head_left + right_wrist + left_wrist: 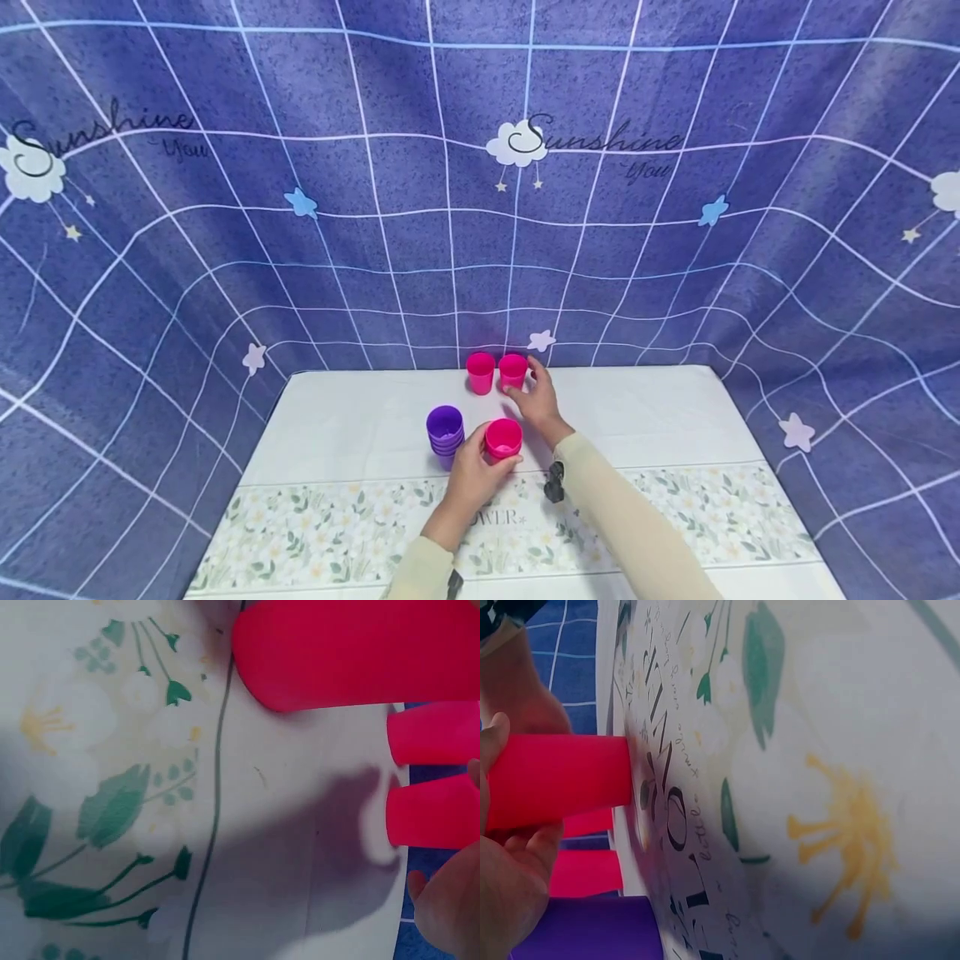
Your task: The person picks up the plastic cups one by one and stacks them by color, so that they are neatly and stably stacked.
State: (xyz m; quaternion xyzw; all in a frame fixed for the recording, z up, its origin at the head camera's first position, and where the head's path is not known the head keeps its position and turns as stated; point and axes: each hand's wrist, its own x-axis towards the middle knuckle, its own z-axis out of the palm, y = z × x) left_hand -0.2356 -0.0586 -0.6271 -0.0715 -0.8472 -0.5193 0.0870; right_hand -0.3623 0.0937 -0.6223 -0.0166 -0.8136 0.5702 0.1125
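Note:
My left hand (pixel 474 472) grips a small stack of pink cups (pixel 503 437) on the white cloth, thumb and fingers curled around its sides. In the left wrist view that pink stack (pixel 570 780) stands with its base at the cloth. Farther back, my right hand (pixel 537 403) holds a pink cup (pixel 513 369) near the table's back edge, thumb on its near side and fingers at its right. Seen from the right wrist, this pink cup (pixel 431 817) stands upright, with part of the hand (pixel 454 904) beside it. Another pink cup (pixel 480 373) stands just left of it.
A stack of purple cups (pixel 446 433) stands left of my left hand. The white table cloth (pixel 360 425) has a flowered band (pixel 315 533) across its front. A blue gridded curtain (pixel 405 208) rises behind the table and along both sides.

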